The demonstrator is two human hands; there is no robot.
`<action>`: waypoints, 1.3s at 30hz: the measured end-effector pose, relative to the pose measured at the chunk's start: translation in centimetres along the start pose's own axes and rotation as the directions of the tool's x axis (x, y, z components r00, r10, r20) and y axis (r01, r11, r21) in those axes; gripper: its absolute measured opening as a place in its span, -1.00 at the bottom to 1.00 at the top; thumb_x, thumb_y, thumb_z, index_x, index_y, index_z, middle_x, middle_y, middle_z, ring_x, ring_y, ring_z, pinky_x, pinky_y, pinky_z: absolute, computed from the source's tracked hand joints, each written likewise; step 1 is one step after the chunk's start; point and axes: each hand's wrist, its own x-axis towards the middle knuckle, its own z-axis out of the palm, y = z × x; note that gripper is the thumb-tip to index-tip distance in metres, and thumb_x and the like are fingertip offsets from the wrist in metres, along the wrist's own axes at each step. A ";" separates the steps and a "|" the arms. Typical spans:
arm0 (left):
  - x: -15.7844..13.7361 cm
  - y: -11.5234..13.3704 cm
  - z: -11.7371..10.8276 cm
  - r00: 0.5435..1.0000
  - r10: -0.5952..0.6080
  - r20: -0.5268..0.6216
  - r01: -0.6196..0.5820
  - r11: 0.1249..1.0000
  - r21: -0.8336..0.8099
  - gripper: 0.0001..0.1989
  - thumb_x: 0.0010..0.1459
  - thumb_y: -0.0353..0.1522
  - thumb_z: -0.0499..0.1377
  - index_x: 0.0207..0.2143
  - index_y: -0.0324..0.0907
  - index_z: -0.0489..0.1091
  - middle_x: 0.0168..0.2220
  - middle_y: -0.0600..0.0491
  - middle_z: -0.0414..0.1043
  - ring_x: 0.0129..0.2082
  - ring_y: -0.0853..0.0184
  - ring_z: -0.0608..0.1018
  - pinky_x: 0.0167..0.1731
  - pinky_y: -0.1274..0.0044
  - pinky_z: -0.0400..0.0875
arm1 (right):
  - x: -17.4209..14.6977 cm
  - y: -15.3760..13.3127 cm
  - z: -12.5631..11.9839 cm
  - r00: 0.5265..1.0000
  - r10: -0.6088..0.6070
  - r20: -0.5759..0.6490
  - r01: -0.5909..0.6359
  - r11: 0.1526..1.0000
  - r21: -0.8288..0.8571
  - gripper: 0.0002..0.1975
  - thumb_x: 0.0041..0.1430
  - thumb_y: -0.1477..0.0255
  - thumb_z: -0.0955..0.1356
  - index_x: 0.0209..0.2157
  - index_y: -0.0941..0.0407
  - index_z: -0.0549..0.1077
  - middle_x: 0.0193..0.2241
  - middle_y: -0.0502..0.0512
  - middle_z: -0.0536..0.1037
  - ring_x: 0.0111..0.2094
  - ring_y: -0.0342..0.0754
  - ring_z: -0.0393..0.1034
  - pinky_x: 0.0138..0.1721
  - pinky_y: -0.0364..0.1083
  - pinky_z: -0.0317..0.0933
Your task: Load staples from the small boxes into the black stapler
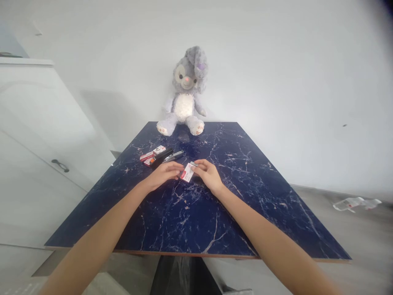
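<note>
As the view looked down over a dark blue table with white marble veining, a white cabinet stood at the far left, its door closed and its contents hidden, with a dark handle on the front. On the left part of the table lay a cluster: a red-and-white box, a whiter box touching it, a black object with an orange patch, and a slim silver-and-black item. What those boxes held could not be seen. Just nearer than the cluster, the left hand reached in, fingers loosely curved and thumb a little below them, the tips beside the left edge of a small carton; whether they gripped it could not be told. That small carton, flat and white with a red patch at its lower left, was slanted over the middle of the table, its printing too small to read; a greyish bit showed at its upper end. Beyond it sat a grey plush toy. The right hand pinched the carton's right side, thumb on top, fingers bent behind. At far right, clear plastic lay on the floor
</note>
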 end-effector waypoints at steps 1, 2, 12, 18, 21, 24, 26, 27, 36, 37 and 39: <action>-0.1 0.1 0.1 0.999 -0.014 0.031 0.015 0.999 -0.031 -0.64 0.09 -0.29 0.33 -0.04 -0.14 0.49 -0.04 -0.08 0.56 -0.19 0.27 0.58 -0.16 0.40 0.48 | 0.0 0.0 0.1 0.999 -0.002 -0.033 0.003 1.000 0.025 -0.64 -0.06 0.28 0.52 -0.23 0.08 0.44 -0.35 0.03 0.64 -0.32 -0.03 0.56 -0.14 0.00 0.43; -0.2 0.2 0.2 0.998 -0.024 0.062 0.027 0.998 -0.058 -0.58 0.08 -0.31 0.33 0.03 -0.12 0.46 -0.02 -0.08 0.55 -0.17 0.25 0.59 -0.14 0.38 0.49 | 0.1 0.1 0.1 0.997 -0.003 -0.073 0.007 0.998 0.057 -0.62 -0.07 0.27 0.53 -0.23 0.08 0.43 -0.34 0.03 0.64 -0.31 -0.03 0.56 -0.13 0.00 0.43; -0.1 0.2 1.6 0.994 0.090 -0.069 -0.085 0.994 0.072 -0.45 0.14 -0.19 0.31 0.16 -0.12 0.37 -0.09 -0.08 0.59 -0.36 0.31 0.58 -0.26 0.41 0.51 | 0.0 -0.2 0.4 0.991 0.012 -0.136 0.013 0.984 0.178 -0.58 -0.12 0.29 0.55 -0.24 0.09 0.42 -0.29 0.04 0.64 -0.24 -0.03 0.57 -0.04 0.01 0.43; 0.0 0.2 1.7 0.990 0.122 -0.077 -0.114 0.988 0.105 -0.49 0.12 -0.19 0.31 0.10 -0.12 0.41 -0.02 -0.10 0.56 -0.18 0.17 0.61 -0.23 0.37 0.55 | -0.1 0.0 0.5 0.988 0.040 -0.148 -0.007 0.976 0.217 -0.59 -0.09 0.30 0.55 -0.21 0.09 0.42 -0.28 0.04 0.63 -0.21 -0.04 0.57 -0.01 0.02 0.43; 0.1 0.2 1.6 0.986 0.125 -0.109 -0.113 0.987 0.115 -0.54 0.10 -0.20 0.32 0.04 -0.14 0.44 -0.04 -0.09 0.57 -0.19 0.16 0.62 -0.25 0.36 0.56 | -0.3 0.0 0.8 0.988 0.055 -0.144 -0.021 0.973 0.231 -0.60 -0.09 0.31 0.55 -0.22 0.09 0.42 -0.29 0.04 0.63 -0.21 -0.05 0.57 0.00 0.01 0.43; 0.2 0.0 1.3 0.979 0.126 -0.158 -0.108 0.987 0.119 -0.57 0.10 -0.21 0.32 0.01 -0.14 0.46 -0.08 -0.08 0.59 -0.23 0.17 0.62 -0.29 0.36 0.56 | -0.5 -0.2 1.0 0.991 0.061 -0.120 -0.032 0.973 0.230 -0.59 -0.10 0.31 0.56 -0.23 0.10 0.43 -0.30 0.03 0.62 -0.20 -0.05 0.57 0.01 0.01 0.43; 0.3 -0.1 1.2 0.977 0.136 -0.166 -0.119 0.987 0.108 -0.58 0.09 -0.22 0.32 0.00 -0.14 0.46 -0.11 -0.07 0.59 -0.25 0.18 0.62 -0.32 0.38 0.55 | -0.7 -0.4 1.1 0.993 0.066 -0.098 -0.042 0.974 0.223 -0.60 -0.11 0.32 0.56 -0.23 0.10 0.44 -0.32 0.03 0.62 -0.20 -0.04 0.57 0.01 0.02 0.44; 0.3 -0.2 1.2 0.977 0.140 -0.160 -0.124 0.987 0.102 -0.59 0.10 -0.22 0.32 -0.01 -0.15 0.46 -0.12 -0.07 0.60 -0.27 0.19 0.61 -0.34 0.39 0.54 | -0.7 -0.6 1.2 0.994 0.070 -0.086 -0.051 0.976 0.214 -0.59 -0.11 0.32 0.57 -0.23 0.10 0.45 -0.33 0.02 0.62 -0.21 -0.04 0.57 0.01 0.02 0.45; 0.4 -0.3 1.2 0.980 0.134 -0.146 -0.124 0.989 0.075 -0.59 0.09 -0.18 0.32 -0.04 -0.16 0.48 -0.13 -0.07 0.60 -0.24 0.17 0.61 -0.26 0.37 0.53 | -0.6 -2.0 0.8 0.993 0.075 -0.089 -0.063 0.990 0.123 -0.64 -0.06 0.27 0.55 -0.24 0.10 0.46 -0.37 0.04 0.63 -0.30 -0.02 0.59 -0.08 0.04 0.49; 0.4 -0.3 1.1 0.979 0.135 -0.154 -0.125 0.989 0.076 -0.58 0.09 -0.18 0.32 -0.03 -0.16 0.48 -0.14 -0.07 0.60 -0.24 0.18 0.61 -0.25 0.37 0.52 | -0.5 -2.0 0.7 0.992 0.071 -0.101 -0.059 0.991 0.118 -0.66 -0.05 0.27 0.54 -0.25 0.10 0.47 -0.38 0.04 0.64 -0.31 -0.02 0.59 -0.09 0.03 0.49; 0.4 -0.2 0.8 0.975 0.133 -0.175 -0.120 0.989 0.084 -0.57 0.09 -0.19 0.32 -0.02 -0.17 0.48 -0.16 -0.06 0.61 -0.28 0.21 0.61 -0.23 0.37 0.51 | -0.3 -2.0 0.5 0.991 0.068 -0.119 -0.056 0.993 0.103 -0.68 -0.04 0.27 0.53 -0.27 0.10 0.48 -0.39 0.04 0.64 -0.32 -0.03 0.58 -0.09 0.02 0.48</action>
